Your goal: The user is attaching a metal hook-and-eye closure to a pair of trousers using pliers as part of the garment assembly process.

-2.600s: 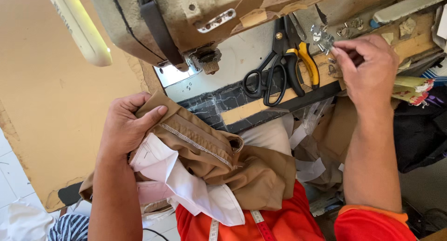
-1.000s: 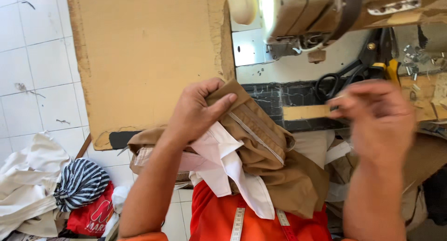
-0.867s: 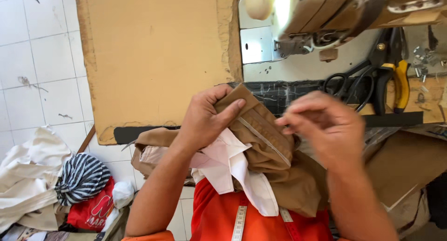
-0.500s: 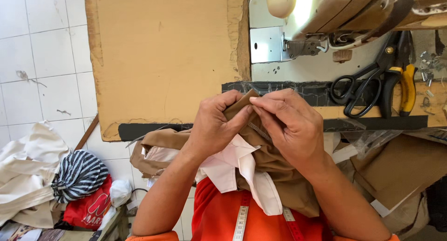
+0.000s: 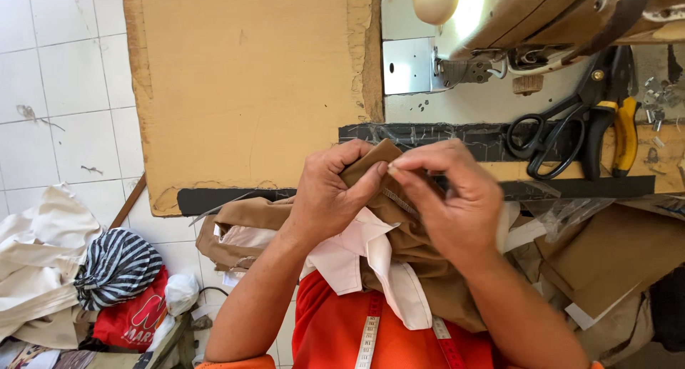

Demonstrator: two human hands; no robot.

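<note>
Brown trousers (image 5: pixel 399 269) w/ zip edge up, pinched in my left hand (image 5: pixel 330 198). Right hand (image 5: pixel 449 205) has come back from the desk (image 5: pixel 242 91), fingertips now nipping the zip next to my left thumb. Black scissors (image 5: pixel 553 130) beyond my right hand, untouched.

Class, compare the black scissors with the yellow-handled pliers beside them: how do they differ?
The scissors have black looped handles; the pliers have straight yellow grips. The scissors lie slanted, the pliers nearly upright in the picture. The scissors are nearer the hands. Both lie untouched on the sewing table.
</note>
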